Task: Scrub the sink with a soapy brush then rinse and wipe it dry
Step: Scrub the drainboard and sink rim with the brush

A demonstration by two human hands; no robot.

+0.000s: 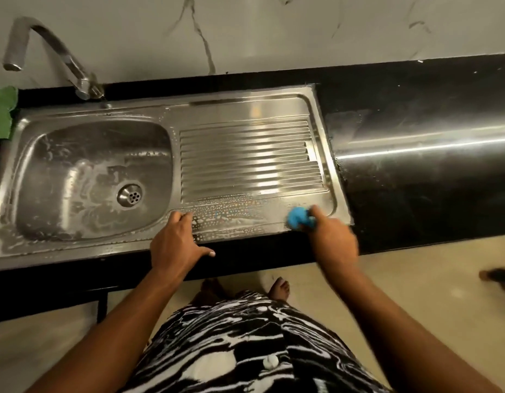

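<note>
Right hand clenched on blue brush, near-right drainboard corner; left hand flat, fingers released, bracing sink rim; carry suds across far ribs

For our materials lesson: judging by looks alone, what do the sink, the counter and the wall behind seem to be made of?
Sink: probably stainless steel, brushed; silvery sheen, pressed ridges, sharp reflections.
Counter: dark polished stone, perhaps granite; glossy, mirrors a light streak.
Wall: marble or marble-look tile; pale with grey veins.
</note>
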